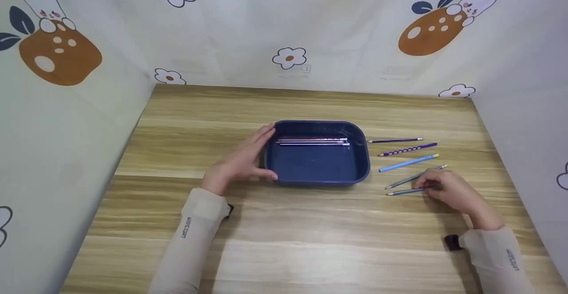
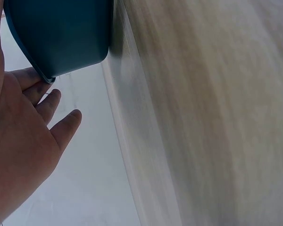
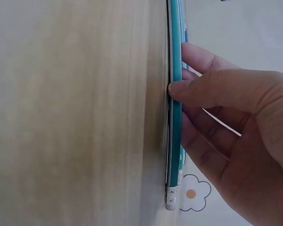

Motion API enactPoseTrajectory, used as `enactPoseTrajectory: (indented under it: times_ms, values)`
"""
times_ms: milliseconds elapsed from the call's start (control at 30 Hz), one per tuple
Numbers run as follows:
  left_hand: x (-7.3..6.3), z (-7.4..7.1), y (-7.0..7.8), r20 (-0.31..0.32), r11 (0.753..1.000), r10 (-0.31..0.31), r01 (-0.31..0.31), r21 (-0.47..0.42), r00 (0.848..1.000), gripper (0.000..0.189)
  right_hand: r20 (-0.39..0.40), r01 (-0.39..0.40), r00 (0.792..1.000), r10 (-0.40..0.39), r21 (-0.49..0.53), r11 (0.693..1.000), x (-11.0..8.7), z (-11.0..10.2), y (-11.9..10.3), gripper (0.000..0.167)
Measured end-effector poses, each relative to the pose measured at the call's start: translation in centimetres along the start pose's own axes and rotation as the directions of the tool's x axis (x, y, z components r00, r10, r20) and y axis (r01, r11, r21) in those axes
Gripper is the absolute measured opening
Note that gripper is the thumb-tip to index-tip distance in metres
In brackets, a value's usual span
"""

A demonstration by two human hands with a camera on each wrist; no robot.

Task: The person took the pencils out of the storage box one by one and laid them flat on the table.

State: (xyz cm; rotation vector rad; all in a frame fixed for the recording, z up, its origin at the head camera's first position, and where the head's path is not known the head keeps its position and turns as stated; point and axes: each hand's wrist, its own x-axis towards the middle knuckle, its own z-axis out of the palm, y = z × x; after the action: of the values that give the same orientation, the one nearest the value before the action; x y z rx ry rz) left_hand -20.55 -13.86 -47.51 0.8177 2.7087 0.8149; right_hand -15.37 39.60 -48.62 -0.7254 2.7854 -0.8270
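Note:
A dark blue rectangular tray sits mid-table with several pencils lying side by side in its far half. My left hand spans the tray's left end, its fingers fairly straight against the rim and the thumb at the near left corner. In the left wrist view, fingertips touch the tray's rim. To the right of the tray, my right hand pinches the nearest pencil between thumb and fingers. In the right wrist view, this blue-green pencil, with a white eraser end, lies at table level.
Beyond the right hand lie a grey-blue pencil, a light blue pencil, a purple spotted pencil and a dark pencil near the tray. Printed cloth walls enclose the wooden table at back and sides.

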Motion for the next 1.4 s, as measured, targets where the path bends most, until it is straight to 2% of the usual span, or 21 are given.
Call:
enactPoseTrajectory:
  times_ms: [167, 400, 667, 900, 1167, 1400]
  values:
    - [0.0, 0.0, 0.1, 0.010, 1.000, -0.014, 0.014, -0.009, 1.000, 0.125, 0.003, -0.005, 1.000, 0.005, -0.024, 1.000, 0.4, -0.3, 0.2, 0.033]
    - [-0.2, -0.1, 0.0, -0.017, 0.999, 0.032, -0.033, -0.037, 0.999, 0.124, -0.043, 0.033, 0.998, -0.038, -0.113, 0.993, 0.7, -0.4, 0.2, 0.036]
    - [-0.1, -0.1, 0.0, -0.004, 1.000, 0.004, -0.004, -0.012, 1.000, 0.124, -0.058, 0.005, 0.998, -0.005, -0.005, 1.000, 0.7, -0.8, -0.8, 0.029]
    - [0.0, 0.0, -0.2, -0.005, 1.000, 0.014, -0.014, -0.013, 1.000, 0.124, -0.032, -0.059, 0.998, 0.062, 0.069, 0.996, 1.2, -1.1, -2.1, 0.023]
    - [-0.1, -0.1, -0.1, 0.010, 1.000, -0.005, 0.005, -0.012, 1.000, 0.124, -0.026, -0.031, 0.999, 0.035, 0.130, 0.991, 2.4, -0.8, -3.6, 0.015]
    - [0.0, -0.1, -0.1, 0.011, 1.000, -0.005, 0.005, -0.007, 1.000, 0.124, -0.041, 0.062, 0.998, -0.056, 0.181, 0.982, 3.9, -0.6, -4.8, 0.016]
